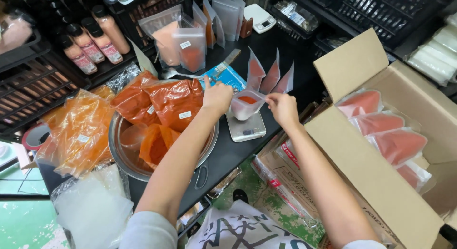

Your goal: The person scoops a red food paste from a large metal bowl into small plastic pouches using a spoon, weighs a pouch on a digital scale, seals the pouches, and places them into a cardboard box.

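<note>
A clear, soft plastic pouch (246,104) stands open on a small flat metal scale (245,127), with a shallow layer of orange-red powder in its bottom. The left hand (217,97) grips the pouch's left rim, fingers curled shut on the film with the forefinger raised. The right hand (282,107) pinches the right rim between thumb and fingertips, so the pouch mouth is stretched between the two hands.

Left of the scale sits a round, shiny steel bowl (124,156) heaped with crinkled bags of red powder (176,102). Just behind the scale three filled pouches (271,78) stand upright, pointed and translucent, and beside them lie a blue card and a metal spoon (183,75). Right of the scale an open cardboard box (376,182) holds flat sealed pouches (397,144) of the same powder. Farther behind the scale, bottles (90,44) with black caps stand in dark crates.

The scale rests on a black tabletop (228,156) in a crowded packing room with a green floor.
</note>
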